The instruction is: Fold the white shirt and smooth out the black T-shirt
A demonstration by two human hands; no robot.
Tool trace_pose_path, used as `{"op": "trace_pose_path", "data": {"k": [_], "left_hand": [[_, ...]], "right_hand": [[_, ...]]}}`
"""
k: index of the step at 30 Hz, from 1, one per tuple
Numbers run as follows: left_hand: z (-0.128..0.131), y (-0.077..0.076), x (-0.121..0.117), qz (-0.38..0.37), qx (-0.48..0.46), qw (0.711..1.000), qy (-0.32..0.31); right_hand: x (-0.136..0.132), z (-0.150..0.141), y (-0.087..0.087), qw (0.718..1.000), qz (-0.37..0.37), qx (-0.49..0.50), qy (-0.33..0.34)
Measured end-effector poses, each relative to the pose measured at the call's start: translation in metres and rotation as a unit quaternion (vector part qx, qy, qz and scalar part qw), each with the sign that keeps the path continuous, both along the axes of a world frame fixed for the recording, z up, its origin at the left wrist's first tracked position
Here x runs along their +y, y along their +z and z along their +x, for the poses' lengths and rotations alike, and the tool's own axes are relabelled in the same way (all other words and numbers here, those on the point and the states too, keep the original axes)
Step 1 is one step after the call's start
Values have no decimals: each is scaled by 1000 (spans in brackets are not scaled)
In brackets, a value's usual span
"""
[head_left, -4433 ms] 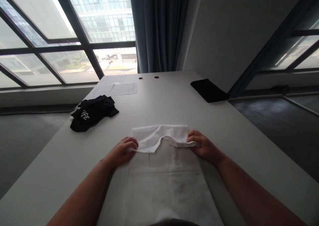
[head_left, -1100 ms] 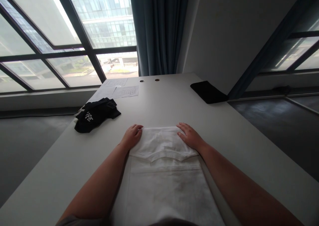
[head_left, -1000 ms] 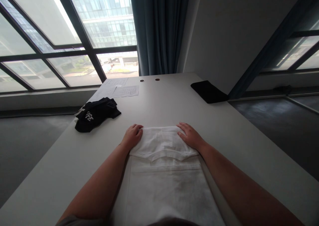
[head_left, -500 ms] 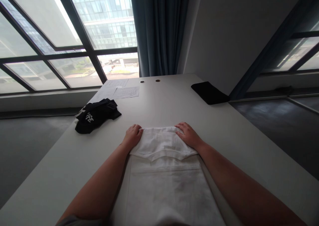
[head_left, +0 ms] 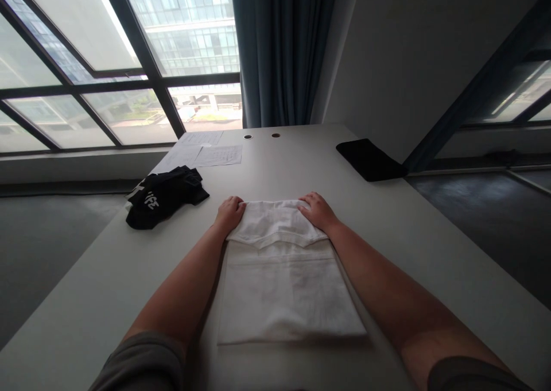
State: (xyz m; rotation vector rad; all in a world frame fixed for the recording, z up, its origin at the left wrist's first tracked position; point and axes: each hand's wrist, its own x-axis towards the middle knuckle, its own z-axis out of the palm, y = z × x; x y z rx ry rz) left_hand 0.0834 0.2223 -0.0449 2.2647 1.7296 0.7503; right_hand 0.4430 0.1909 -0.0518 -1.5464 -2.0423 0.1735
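White cloth [head_left: 284, 287] flat btwn L hand [head_left: 231, 213] & R hand [head_left: 317, 210], both touching.

Landmark: white garment [head_left: 286, 293]. Beyond its far edge we note an open lane over the table [head_left: 279, 175], bounded by black clothing [head_left: 167, 198] to the garment's far left and a flat black item [head_left: 370, 159] to its far right. At its far corners, the left hand [head_left: 230, 214] and right hand [head_left: 317, 210] block access. Forearms obstruct both its sides; outside them we see passable tabletop. We record room at its near edge, between the arms. Well beyond it, the curtain [head_left: 279, 52] limits reach.
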Motion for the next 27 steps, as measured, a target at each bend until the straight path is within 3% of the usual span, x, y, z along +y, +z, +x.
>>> {"op": "trace_pose_path", "data": {"k": [7, 15, 20, 27], "left_hand": [[-4, 3, 4, 17, -83, 996, 12], [-13, 12, -21, 23, -263, 964, -22], [-11, 12, -35, -58, -268, 961, -39], [-17, 14, -62, -83, -251, 962, -73]], "right_hand": [[3, 5, -1, 1000, 3, 23, -8], [-4, 11, -1, 995, 32, 90, -30], [-13, 15, -3, 993, 34, 110, -25], [-48, 21, -5, 986, 22, 167, -16]]}}
